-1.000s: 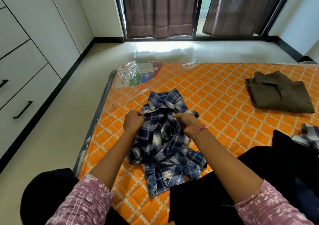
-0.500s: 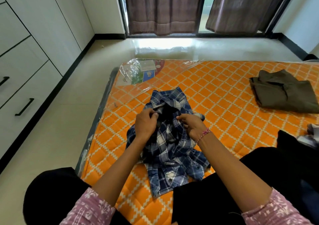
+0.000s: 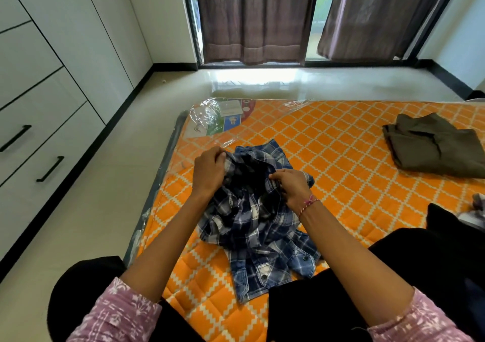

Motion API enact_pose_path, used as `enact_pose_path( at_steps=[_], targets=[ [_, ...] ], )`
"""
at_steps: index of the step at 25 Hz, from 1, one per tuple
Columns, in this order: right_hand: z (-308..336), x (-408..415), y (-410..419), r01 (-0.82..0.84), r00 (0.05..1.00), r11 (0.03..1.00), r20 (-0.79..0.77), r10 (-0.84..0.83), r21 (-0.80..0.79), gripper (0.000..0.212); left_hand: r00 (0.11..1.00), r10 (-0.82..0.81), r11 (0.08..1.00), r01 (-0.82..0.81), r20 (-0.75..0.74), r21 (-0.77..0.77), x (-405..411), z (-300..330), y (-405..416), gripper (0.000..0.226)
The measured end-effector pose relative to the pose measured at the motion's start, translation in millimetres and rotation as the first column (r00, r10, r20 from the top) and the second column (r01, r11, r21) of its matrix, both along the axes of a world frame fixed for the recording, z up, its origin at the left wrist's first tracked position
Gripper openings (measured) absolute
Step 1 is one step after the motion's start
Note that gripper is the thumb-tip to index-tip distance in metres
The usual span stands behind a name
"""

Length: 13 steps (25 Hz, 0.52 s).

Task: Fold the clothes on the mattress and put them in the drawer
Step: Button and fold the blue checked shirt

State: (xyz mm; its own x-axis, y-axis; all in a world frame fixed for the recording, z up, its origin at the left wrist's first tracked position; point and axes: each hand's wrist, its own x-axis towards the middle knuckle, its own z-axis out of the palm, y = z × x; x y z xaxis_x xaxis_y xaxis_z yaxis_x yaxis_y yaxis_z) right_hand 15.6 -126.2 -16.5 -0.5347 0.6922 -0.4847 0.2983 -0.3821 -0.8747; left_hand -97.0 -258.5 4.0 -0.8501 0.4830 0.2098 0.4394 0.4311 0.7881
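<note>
The plaid shirt (image 3: 256,218) lies crumpled on the mattress (image 3: 341,163), near its left edge and just in front of the person's knees. Both hands are on its upper part. The left hand (image 3: 208,173) has its fingers curled round a bunch of the cloth at the shirt's far left side — a firm grip, knuckles up. The right hand (image 3: 291,186) pinches a fold of the shirt between thumb and fingers, just right of the dark hollow in the middle of the garment; a pink thread band (image 3: 309,206) sits on that wrist. The shirt's lower part, with two pockets and metal buttons, spreads toward the person.

Well to the right of the shirt, an olive garment (image 3: 433,147) lies loosely folded on the mattress. Beyond the shirt, at the mattress's far left corner, a printed label (image 3: 223,121) shows under clear plastic wrap. Left of the shirt, across a strip of floor, stand white drawers (image 3: 39,142) with black handles — all closed. Brown curtains (image 3: 252,18) hang at the far wall.
</note>
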Motion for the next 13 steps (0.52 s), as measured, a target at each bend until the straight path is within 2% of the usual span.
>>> enact_pose_path(
  at_steps=[2,3,4,5,6,7,8,9,11,12,13],
  targets=[
    [3.5,-1.8,4.1,0.005,1.000,1.000,-0.017,-0.005,0.026,0.023,0.979,0.109,0.994,-0.103,-0.171,0.041,-11.7,17.2,8.9,0.019],
    [6.4,-2.7,5.9,0.008,1.000,0.999,-0.020,-0.007,0.047,0.022,0.969,0.144,0.989,-0.138,-0.202,0.043,-16.8,24.2,14.3,0.020],
    [8.7,-4.7,8.4,0.016,1.000,0.998,-0.027,-0.014,0.066,0.019,0.974,0.159,0.987,-0.153,-0.160,0.048,-19.3,31.2,20.6,0.021],
    [11.2,-7.2,10.6,0.027,0.999,0.996,-0.036,-0.024,0.082,0.015,0.985,0.171,0.983,-0.170,-0.013,0.066,-21.9,37.9,27.1,0.023],
    [13.1,-10.1,12.4,0.034,0.998,0.994,-0.046,-0.029,0.101,0.012,0.963,0.161,0.976,-0.188,0.218,0.112,-22.3,47.2,32.2,0.029],
    [15.4,-12.5,13.5,0.034,0.998,0.991,-0.053,-0.027,0.129,0.013,0.876,0.119,0.956,-0.228,0.468,0.183,-22.0,57.3,35.3,0.036],
    [17.1,-14.9,13.9,0.026,0.998,0.985,-0.059,-0.016,0.172,0.013,0.747,0.057,0.937,-0.270,0.663,0.223,-23.4,65.0,35.8,0.041],
    [19.3,-16.4,13.3,0.008,0.998,0.968,-0.060,0.008,0.250,0.009,0.629,-0.009,0.941,-0.258,0.778,0.219,-27.4,70.5,34.3,0.043],
    [23.1,-16.4,9.3,-0.068,0.994,0.886,-0.048,0.102,0.460,0.007,0.503,-0.087,0.977,-0.123,0.860,0.171,-34.3,78.0,29.7,0.031],
    [23.6,-15.5,6.1,-0.140,0.980,0.824,-0.041,0.193,0.550,0.013,0.484,-0.102,0.985,-0.077,0.869,0.158,-37.5,78.1,27.4,0.026],
    [23.3,-14.9,2.3,-0.231,0.952,0.752,-0.018,0.306,0.618,0.019,0.504,-0.101,0.988,-0.049,0.857,0.145,-41.0,75.0,25.7,0.023]
  ],
)
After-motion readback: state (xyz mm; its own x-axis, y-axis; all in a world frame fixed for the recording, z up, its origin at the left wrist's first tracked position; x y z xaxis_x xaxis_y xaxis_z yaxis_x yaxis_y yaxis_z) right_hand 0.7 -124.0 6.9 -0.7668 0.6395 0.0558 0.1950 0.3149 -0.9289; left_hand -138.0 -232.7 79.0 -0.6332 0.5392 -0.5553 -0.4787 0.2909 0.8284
